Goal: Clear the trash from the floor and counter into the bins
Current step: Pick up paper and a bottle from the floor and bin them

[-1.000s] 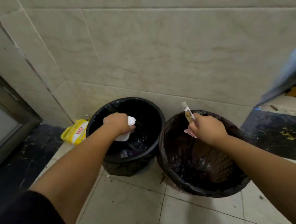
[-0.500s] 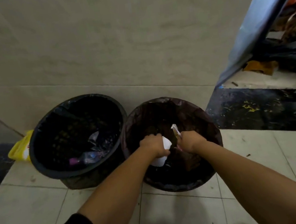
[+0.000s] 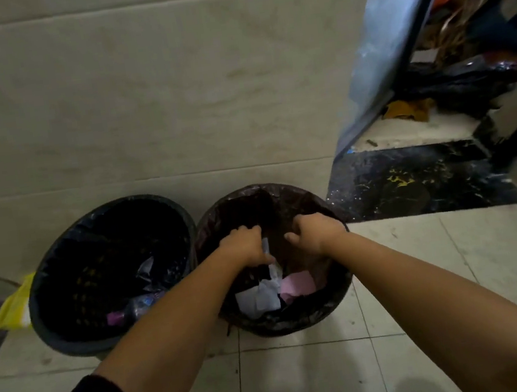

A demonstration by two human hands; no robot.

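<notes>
Paper strip (image 3: 266, 250): long axis upright, pinched at the left hand (image 3: 244, 243); right hand (image 3: 313, 233) loosely curled, nothing seen held.
Right bin (image 3: 337, 304): white and pink scraps (image 3: 274, 292) seen inside, below both hands.
Left bin (image 3: 55, 334): at 9 o'clock, touching; bottle (image 3: 135, 308) inside.
Floor (image 3: 307, 380): pale tiles, tiled wall at 12 o'clock.

Two round bins stood side by side against the tiled wall, rims nearly touching. The left bin (image 3: 72, 338), lined in black, held a plastic bottle (image 3: 137, 305) near its bottom. In the right bin (image 3: 300, 320), lined dark brown, lay white paper scraps (image 3: 260, 296) and a pink scrap (image 3: 296, 284).
</notes>
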